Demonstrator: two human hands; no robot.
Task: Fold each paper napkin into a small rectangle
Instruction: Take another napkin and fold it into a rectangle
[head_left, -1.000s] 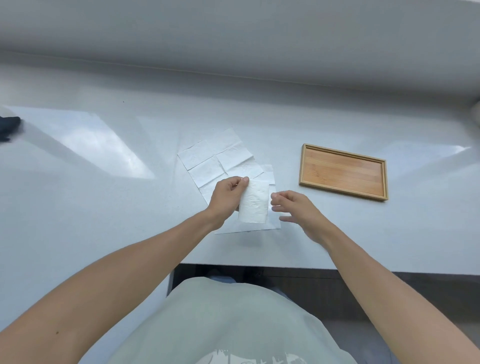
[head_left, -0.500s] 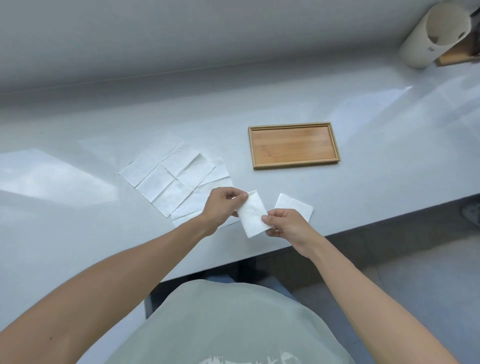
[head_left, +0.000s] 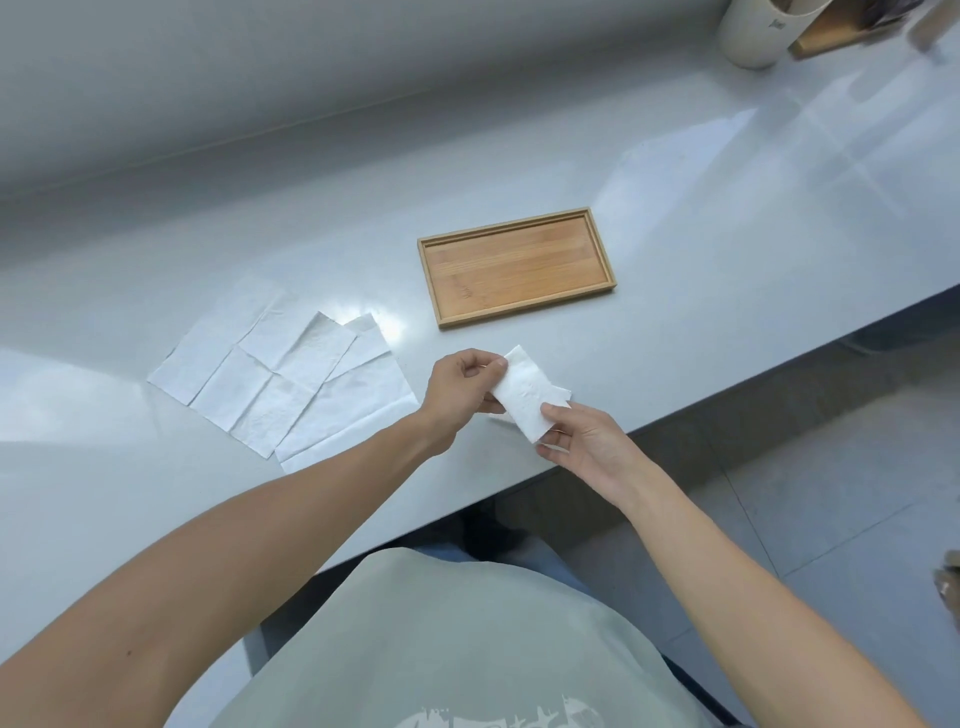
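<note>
Folded napkin (head_left: 523, 397) — white paper, already a small rectangle, held just above the table (head_left: 701, 218) near its front edge, tilted with one short end up-left and the other down-right. A second white folded piece (head_left: 562, 395) shows beneath and just right of it; whether that piece lies on the table or is part of the held one cannot be told.

Left hand (head_left: 460, 389) — grip closed on the upper-left end of the folded napkin, thumb and fingertips pinching the paper.

Right hand (head_left: 587, 441) — grip closed on the lower-right end of the same napkin, thumb on top, fingers under.

Unfolded napkins (head_left: 270, 374) — several flat white sheets, creased into panels, overlapping one another on the table to the left of the hands, well apart from the held piece.

Wooden tray (head_left: 435, 291) — shallow rectangular bamboo tray, lying flat on the table beyond the hands, nothing in it.

Cream cylinder (head_left: 750, 36) — upright container at the far right corner of the table, cut off by the frame's top edge, with a wooden object (head_left: 826, 34) just beside it.

Person's light green shirt (head_left: 441, 649) fills the lower foreground.
</note>
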